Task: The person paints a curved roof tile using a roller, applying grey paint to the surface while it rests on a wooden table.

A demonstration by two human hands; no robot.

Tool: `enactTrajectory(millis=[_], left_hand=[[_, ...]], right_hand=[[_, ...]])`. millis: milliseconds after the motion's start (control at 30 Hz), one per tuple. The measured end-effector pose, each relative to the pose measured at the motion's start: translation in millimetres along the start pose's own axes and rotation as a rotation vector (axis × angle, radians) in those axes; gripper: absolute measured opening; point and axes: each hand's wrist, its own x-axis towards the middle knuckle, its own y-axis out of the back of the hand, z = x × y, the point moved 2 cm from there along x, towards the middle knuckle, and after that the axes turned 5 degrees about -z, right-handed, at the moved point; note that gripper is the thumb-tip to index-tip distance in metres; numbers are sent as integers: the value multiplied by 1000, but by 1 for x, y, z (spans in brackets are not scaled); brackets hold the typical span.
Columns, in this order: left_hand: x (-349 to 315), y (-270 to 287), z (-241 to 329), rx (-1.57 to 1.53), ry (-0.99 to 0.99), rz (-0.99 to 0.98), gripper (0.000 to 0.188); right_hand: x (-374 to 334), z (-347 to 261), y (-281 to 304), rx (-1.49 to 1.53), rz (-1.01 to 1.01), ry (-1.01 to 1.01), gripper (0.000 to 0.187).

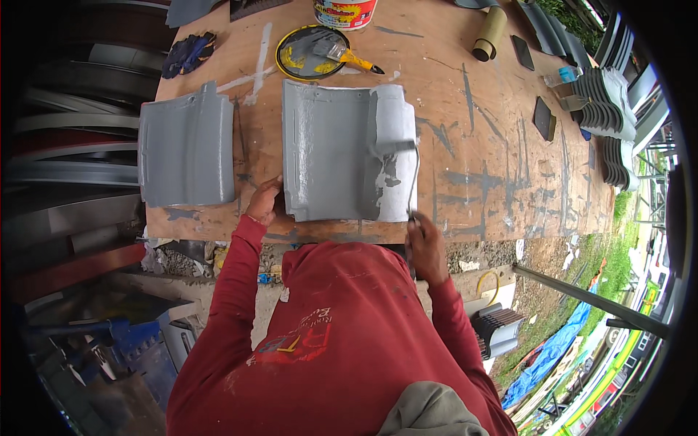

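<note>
A curved roof tile [331, 160] lies on the plywood table in front of me. Wet-looking grey paint covers its left and middle, while the raised right side is mostly white with ragged grey patches. My right hand [427, 247] is closed round the handle of a small paint roller [395, 147], whose grey sleeve rests on the white part. The roller's thin wire frame runs along the tile's right edge. At the lower left edge of this tile, my left hand [265, 200] grips it with bent fingers. A second grey roof tile [187, 149] lies to the left.
Beyond the tile, a paintbrush [342, 52] lies across a round paint lid [311, 69] beside a paint bucket [345, 13]. Dark gloves [189, 55] lie far left. On the right are a brown roll [489, 35], a phone [522, 53] and stacked tiles [605, 102]. The plywood table [502, 211] has grey streaks.
</note>
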Motion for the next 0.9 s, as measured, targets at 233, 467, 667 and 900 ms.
enactTrajectory(millis=[233, 467, 667, 900], left_hand=[[-9, -26, 3, -30, -92, -40, 42], [-13, -19, 8, 93, -164, -7, 44], [-17, -17, 20, -63, 14, -63, 44], [-10, -22, 7, 74, -25, -57, 43]], right_hand=[[136, -51, 18, -90, 4, 8, 32], [156, -118, 108, -242, -152, 220, 32], [182, -134, 79, -526, -221, 483, 30], [207, -104, 29, -569, -211, 479, 29]])
